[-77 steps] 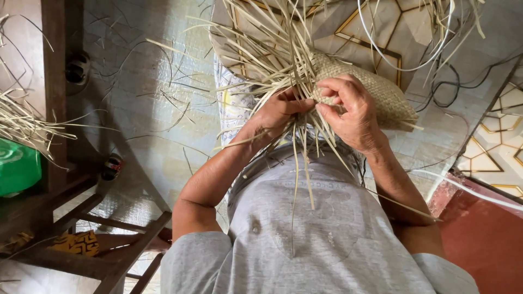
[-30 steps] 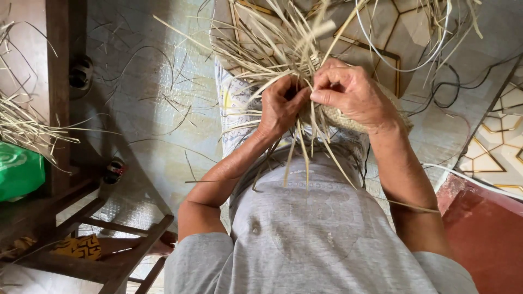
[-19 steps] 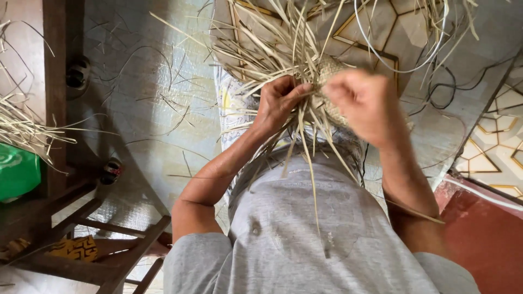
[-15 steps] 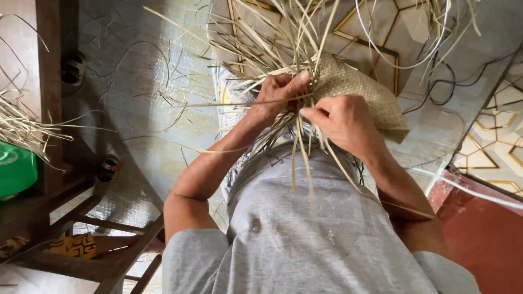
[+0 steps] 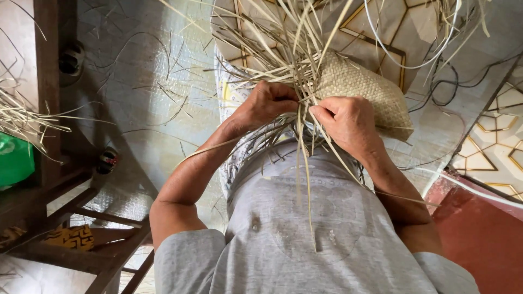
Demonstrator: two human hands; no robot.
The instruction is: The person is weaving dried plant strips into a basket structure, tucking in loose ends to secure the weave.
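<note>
You're mid-weave on the mat (image 5: 362, 90), which lies over your lap, its finished patch off to the right and loose straw strips (image 5: 283, 49) fanning out above the working edge. At that edge your left hand (image 5: 267, 103) is clenched on a bunch of strips, while your right hand (image 5: 348, 122), just beside it, pinches a single strip (the one being laid in, I judge). Next comes tucking it under its neighbours and pulling snug, keeping the bunch pinned.

Woven plastic mat (image 5: 147, 81) covers patterned tile floor (image 5: 490, 147); loose straw strips (image 5: 169, 103) scattered across mat.
</note>
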